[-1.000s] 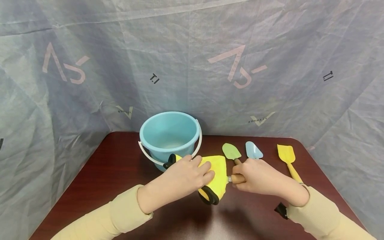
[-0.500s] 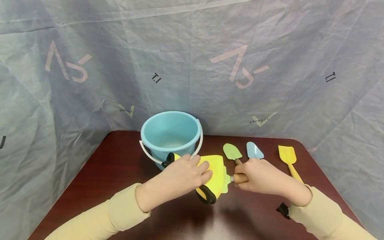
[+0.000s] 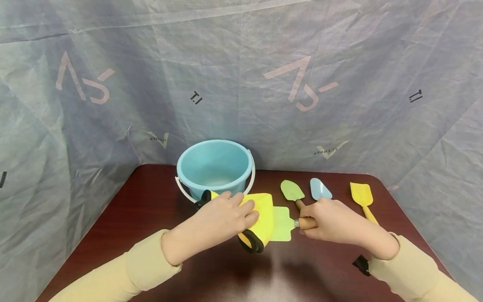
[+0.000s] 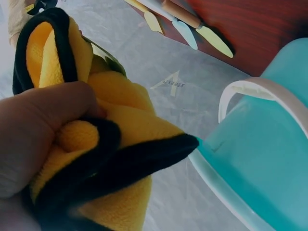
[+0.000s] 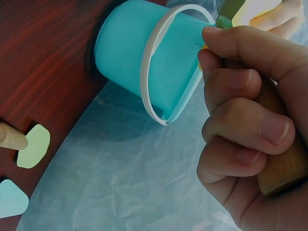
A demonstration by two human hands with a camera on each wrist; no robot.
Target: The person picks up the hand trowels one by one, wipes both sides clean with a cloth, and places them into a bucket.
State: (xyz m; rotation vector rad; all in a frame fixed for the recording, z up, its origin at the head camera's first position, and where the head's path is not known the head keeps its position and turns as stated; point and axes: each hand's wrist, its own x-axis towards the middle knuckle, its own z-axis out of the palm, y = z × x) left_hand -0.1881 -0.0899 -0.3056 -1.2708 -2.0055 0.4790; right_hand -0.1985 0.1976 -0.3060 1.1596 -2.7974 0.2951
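Observation:
My left hand grips a folded yellow cloth with black edging, wrapped over part of a small green shovel. The square end of the blade by the handle shows bare; the cloth hides the rest. My right hand holds the shovel by its wooden handle, fingers curled round it in the right wrist view. In the left wrist view, bunched cloth lies between thumb and fingers. Both hands are above the table, in front of the light blue bucket.
A white handle hangs round the bucket. Behind my right hand lie another green shovel, a pale blue shovel and a yellow shovel on the dark red table. A grey fabric sheet hangs behind the table.
My left hand has moved left with the cloth, and my right hand slightly right with the shovel. More of the green blade has come out from under the cloth.

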